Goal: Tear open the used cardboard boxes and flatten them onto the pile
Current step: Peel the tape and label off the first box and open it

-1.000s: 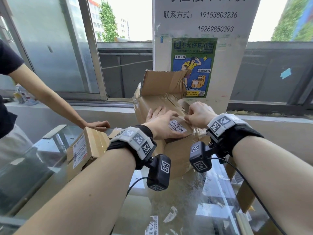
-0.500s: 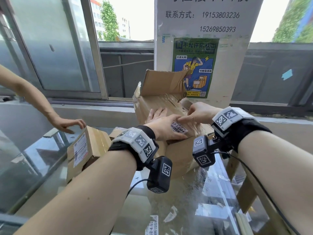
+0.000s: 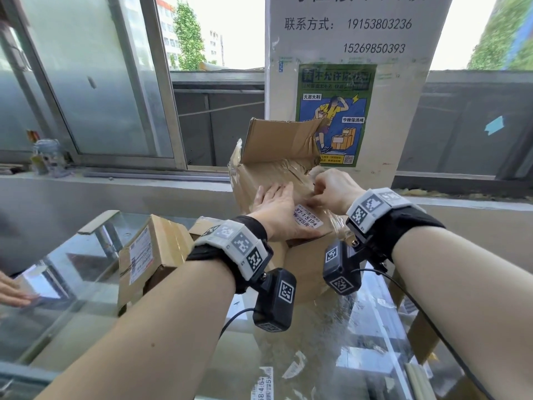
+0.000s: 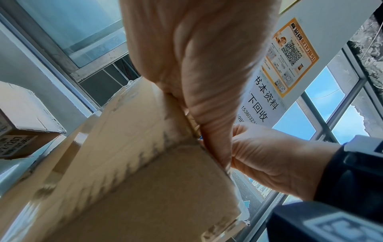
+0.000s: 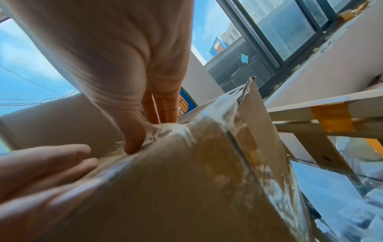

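Observation:
A large brown cardboard box wrapped in clear tape stands on the glass counter, its far flap raised. My left hand lies flat on the box top with straight fingers, beside a white label. My right hand is curled at the top's right side and pinches the clear tape between thumb and fingers. The right wrist view shows the thumb dug into the wrinkled tape. In the left wrist view the left palm presses the box edge.
A smaller labelled box lies on the counter to the left, with another person's hand at the left edge. A pillar with a poster and a window sill stand behind. A wooden frame sits at the right.
My right hand has moved from the label farther up the box top and closed on the tape. The other person's arm has pulled away from the small box to the left edge.

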`<state>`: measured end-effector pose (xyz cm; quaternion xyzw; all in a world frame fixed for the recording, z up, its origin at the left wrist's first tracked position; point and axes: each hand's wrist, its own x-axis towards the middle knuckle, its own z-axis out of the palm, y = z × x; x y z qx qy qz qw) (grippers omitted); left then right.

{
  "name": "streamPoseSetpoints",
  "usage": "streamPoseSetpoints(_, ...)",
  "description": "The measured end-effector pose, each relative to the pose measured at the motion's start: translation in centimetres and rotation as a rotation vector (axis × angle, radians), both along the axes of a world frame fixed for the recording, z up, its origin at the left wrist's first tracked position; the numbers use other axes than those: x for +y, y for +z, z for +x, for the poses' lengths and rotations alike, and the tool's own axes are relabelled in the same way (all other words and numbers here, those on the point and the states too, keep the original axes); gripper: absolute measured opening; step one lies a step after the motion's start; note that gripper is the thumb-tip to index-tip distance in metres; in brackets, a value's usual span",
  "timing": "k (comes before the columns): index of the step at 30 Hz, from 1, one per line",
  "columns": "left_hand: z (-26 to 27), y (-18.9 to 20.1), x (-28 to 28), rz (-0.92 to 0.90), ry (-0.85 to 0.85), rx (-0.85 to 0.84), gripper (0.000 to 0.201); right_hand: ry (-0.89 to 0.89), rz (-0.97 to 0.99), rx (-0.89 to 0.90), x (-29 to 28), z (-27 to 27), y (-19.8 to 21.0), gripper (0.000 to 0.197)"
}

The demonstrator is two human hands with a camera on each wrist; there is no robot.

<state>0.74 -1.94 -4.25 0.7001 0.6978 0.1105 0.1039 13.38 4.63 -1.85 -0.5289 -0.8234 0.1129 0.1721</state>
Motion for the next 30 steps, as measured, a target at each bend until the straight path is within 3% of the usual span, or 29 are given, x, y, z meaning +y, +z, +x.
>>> streamPoseSetpoints(10,0.1,0.2,0.0,0.004,-0.007,0.007,0.117,0.009,0.123,-0.139,0.4,-0.2,-0.7,0.026)
streamPoseSetpoints(15,0.1,0.2,0.0,0.01,-0.013,0.011,0.117,-0.009,0.123,-0.099,0.6,-0.1,-0.7,0.021)
streamPoseSetpoints(20,0.1,0.2,-0.1,0.008,-0.023,0.004,0.117,-0.02,0.112,-0.047,0.5,0.3,-0.4,0.027)
streamPoseSetpoints(26,-0.1,0.1,0.0,0.007,-0.044,0.008,0.117,-0.059,0.067,0.057,0.3,0.9,-0.2,0.012)
streamPoseSetpoints(30,-0.1,0.1,0.1,0.005,-0.052,0.033,0.115,-0.079,0.022,0.106,0.1,1.1,-0.1,0.023)
